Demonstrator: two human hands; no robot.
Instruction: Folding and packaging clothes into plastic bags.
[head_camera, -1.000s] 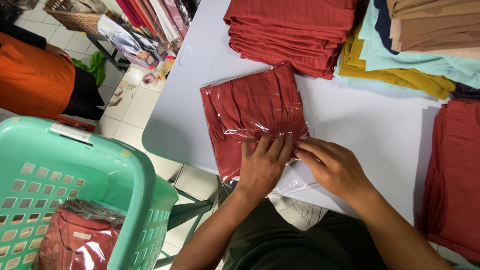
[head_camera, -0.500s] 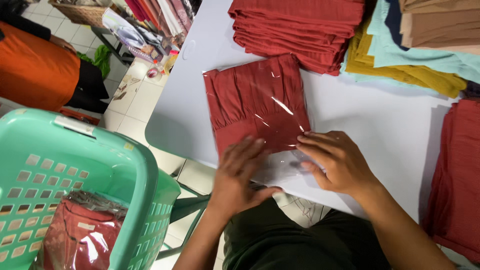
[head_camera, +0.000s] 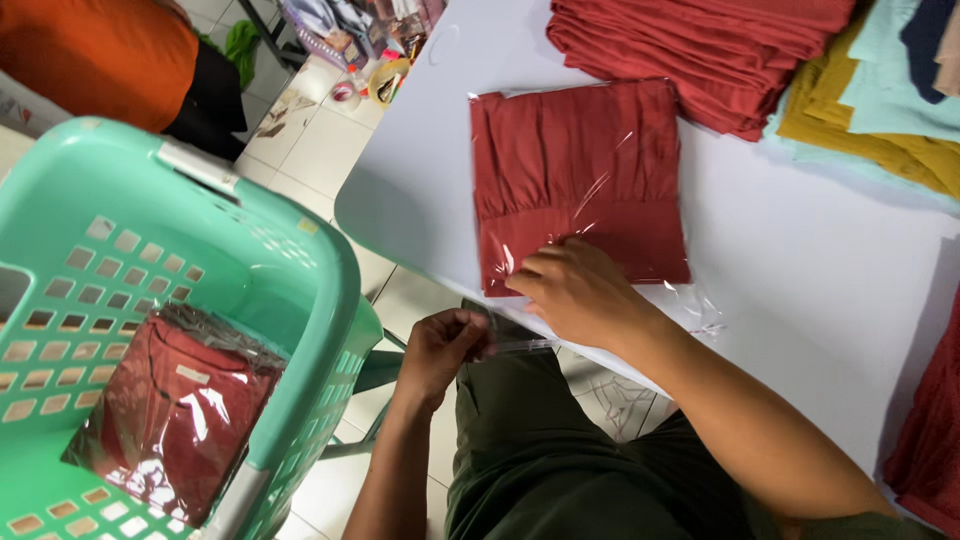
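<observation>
— Closest to us, what is that left hand (head_camera: 447, 345) doing, down off the table edge?

— Pinching something thin and clear, fingers closed narrow on it. It looks like the strip or flap end of the clear bag (head_camera: 690, 300), though I can't tell which.

— And the right hand (head_camera: 580, 295)?

— Lying flat, palm down, on the near edge of the bagged red garment (head_camera: 578, 180). Fingers spread and pressing rather than gripping; it pins the packet to the white table (head_camera: 800, 260).

— So the packet sits where?

— Flat on the table, near its front edge, the open end of the bag sticking out toward the person.

— How would it handle, do you think?

— Light and soft, I'd judge. Folded cloth gives under the palm, and the film looks slick and crinkly, so it could slide on the smooth top. Best held flat with a palm, or taken by both sides of the fold; the loose film end would only stretch or tear.

— To the left?

— A green basket (head_camera: 300, 240), with another bagged red piece (head_camera: 175, 410) lying inside.

— Farther back?

— A stack of red cloth (head_camera: 700, 50) just behind the packet, then mustard cloth (head_camera: 850, 130) and pale green cloth (head_camera: 890, 90) folded to the right. Across the floor, a person in orange (head_camera: 90, 50).
</observation>
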